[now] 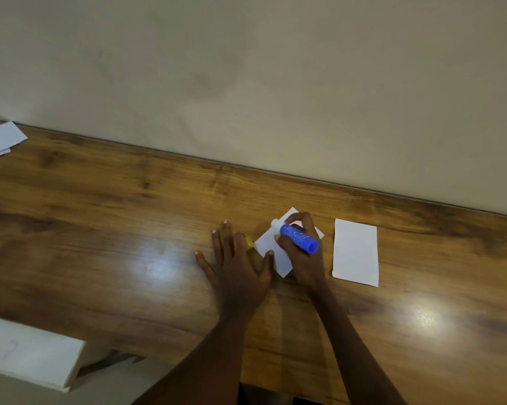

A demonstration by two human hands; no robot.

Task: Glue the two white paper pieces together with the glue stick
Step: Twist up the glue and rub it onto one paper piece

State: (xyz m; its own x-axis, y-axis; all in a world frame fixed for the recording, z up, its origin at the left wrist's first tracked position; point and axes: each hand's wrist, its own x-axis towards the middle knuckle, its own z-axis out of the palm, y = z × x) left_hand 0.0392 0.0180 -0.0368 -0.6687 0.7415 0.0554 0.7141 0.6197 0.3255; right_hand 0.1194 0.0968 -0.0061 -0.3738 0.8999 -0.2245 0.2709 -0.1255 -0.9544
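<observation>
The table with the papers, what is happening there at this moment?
A person is gluing paper. The right hand holds a blue glue stick with its white tip on a small white paper. The left hand lies flat beside it, thumb on the paper's edge. A second white paper waits to the right on the wooden table.
</observation>
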